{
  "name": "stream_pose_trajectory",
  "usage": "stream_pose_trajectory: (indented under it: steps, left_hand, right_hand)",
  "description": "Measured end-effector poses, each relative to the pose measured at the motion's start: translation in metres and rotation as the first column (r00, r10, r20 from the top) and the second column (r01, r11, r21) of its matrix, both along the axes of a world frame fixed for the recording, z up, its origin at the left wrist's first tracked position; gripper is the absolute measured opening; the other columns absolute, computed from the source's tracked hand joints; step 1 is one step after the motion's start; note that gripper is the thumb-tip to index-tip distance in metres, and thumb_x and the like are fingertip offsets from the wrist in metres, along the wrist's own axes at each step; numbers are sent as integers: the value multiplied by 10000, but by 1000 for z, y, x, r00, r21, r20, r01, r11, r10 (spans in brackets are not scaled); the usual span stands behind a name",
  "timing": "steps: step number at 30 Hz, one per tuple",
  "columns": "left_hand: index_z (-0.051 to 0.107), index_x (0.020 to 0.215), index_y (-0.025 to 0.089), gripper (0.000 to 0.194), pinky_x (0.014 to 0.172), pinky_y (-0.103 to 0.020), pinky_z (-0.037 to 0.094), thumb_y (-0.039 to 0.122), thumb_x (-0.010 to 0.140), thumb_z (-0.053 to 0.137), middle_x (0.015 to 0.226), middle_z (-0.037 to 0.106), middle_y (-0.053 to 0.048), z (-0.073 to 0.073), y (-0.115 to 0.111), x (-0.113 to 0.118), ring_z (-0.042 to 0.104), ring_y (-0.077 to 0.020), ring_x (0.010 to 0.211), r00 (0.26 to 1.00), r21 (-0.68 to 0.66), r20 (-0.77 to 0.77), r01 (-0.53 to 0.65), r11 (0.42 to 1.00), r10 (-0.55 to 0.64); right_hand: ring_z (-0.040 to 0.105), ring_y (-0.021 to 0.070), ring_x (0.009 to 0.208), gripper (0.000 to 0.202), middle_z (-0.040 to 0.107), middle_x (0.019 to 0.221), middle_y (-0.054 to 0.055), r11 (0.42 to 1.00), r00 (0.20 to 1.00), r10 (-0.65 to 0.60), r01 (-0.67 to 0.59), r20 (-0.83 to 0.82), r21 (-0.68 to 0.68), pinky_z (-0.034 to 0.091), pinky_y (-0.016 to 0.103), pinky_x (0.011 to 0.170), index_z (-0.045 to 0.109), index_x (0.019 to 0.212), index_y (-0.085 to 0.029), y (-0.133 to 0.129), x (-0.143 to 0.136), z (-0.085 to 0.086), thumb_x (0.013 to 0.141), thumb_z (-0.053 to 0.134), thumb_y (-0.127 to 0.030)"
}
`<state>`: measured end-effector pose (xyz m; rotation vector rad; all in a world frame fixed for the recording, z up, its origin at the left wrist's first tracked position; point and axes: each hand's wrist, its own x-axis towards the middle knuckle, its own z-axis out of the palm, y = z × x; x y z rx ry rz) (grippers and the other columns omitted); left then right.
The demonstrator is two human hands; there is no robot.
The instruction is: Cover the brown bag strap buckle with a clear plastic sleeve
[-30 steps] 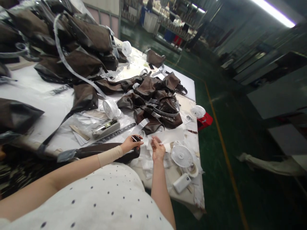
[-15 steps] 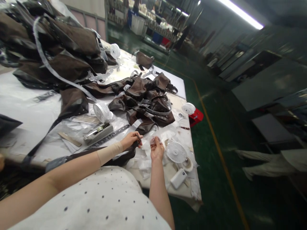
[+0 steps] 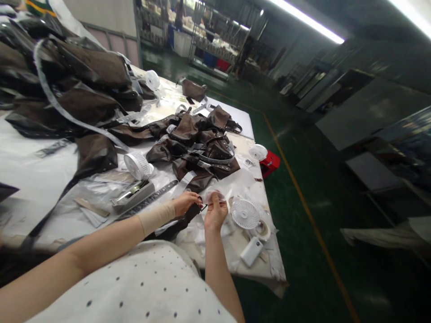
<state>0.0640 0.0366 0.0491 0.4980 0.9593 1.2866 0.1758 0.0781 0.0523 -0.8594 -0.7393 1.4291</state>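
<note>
My left hand (image 3: pixel 186 202), a tan wrap round its wrist, is closed with thumb and fingertips on a small dark piece whose kind I cannot make out; a thin dark end sticks out toward the right hand. Just below it lies a dark brown strap-like piece (image 3: pixel 188 217). My right hand (image 3: pixel 215 215), palm up, pinches a clear plastic sheet (image 3: pixel 232 181) between thumb and fingers. The two hands are close together over the near edge of the table (image 3: pixel 191 249). Beyond them is a heap of dark brown leather-like bags (image 3: pixel 191 130) with studded straps.
To the right lie a white round fan (image 3: pixel 245 213), a tape roll (image 3: pixel 263 230) and a white phone (image 3: pixel 252 251). A tape dispenser (image 3: pixel 133 197) and another white fan (image 3: pixel 137 165) stand left. A bigger pile of brown bags (image 3: pixel 74 103) covers the far left.
My hands have come closer together. The left hand has shifted slightly right and down with its dark piece; the clear sheet now spreads wider above my right hand. The camera view has turned slightly.
</note>
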Motion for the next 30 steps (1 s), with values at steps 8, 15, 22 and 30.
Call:
stream_pose_trajectory:
  steps: [8,15,22,30]
  left_hand:
    - [760,802,114,359,752,-278,470,448,671,776,850,735,-114,-12,-21,24,641,-196,779,993,102,-115,-11,995,23]
    - [739,770,135,413,644,-253,457,543,725,695,673,684,-56,-15,-27,19,596,-148,620,969,148,-179,-142,979,168]
    - [733,711,132,390,647,-253,434,522,701,713,680,686,-48,-13,-26,20,571,-152,643,922,195,-247,-256,947,300]
    - [736,703,146,362,689,-273,427,503,724,677,706,696,-41,-11,-19,23,575,-176,695,845,234,-301,-383,894,441]
  right_hand:
    - [603,129,604,433,648,702,7,993,985,-110,115,134,-27,512,247,577,609,875,-139,8,-6,-15,608,785,-430]
    - [617,124,658,414,651,750,10,995,988,-99,99,118,5,531,255,642,594,846,-155,21,7,-13,597,784,-427]
    - [639,132,653,419,686,759,20,997,979,-73,72,191,9,523,234,608,617,870,-134,25,19,-15,584,812,-370]
    - [656,152,661,390,706,768,50,995,962,-88,74,260,61,539,259,635,639,896,-119,17,12,-17,638,785,-373]
